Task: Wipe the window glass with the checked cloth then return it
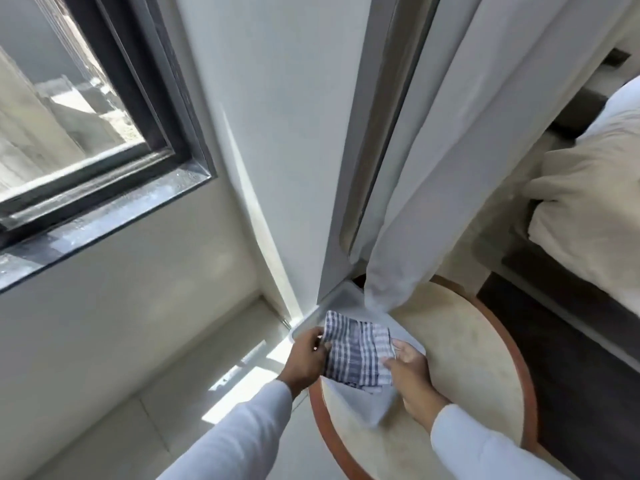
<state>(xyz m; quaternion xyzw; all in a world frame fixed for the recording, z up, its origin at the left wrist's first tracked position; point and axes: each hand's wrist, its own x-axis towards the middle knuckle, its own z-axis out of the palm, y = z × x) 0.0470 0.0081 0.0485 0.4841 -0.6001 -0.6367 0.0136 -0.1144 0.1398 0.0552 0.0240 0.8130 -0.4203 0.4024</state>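
The checked cloth (pixel 358 353), folded to a compact pad, is held over a grey tray (pixel 360 407) that sits on the round table (pixel 460 344), at the edge nearest the wall. Both hands hold it by opposite edges. The left hand (pixel 306 356) pinches the left edge, grip closed on the fabric. The right hand (pixel 410 374) clamps the right edge between thumb and fingers, grip likewise closed on the fabric. A two-handed hold of this kind keeps the folds together and the pad flat; whether the cloth is being lifted from the tray or set down on it cannot be told.

The window glass (pixel 59 133) is well apart from the cloth, up and to the left, in a dark frame (pixel 166 147). The tray position puts the cloth within reach of the window. A pale curtain (pixel 398 265) hangs with its end touching the table just behind the tray.

No brand, label or legible writing is visible on the cloth, the tray or the table.
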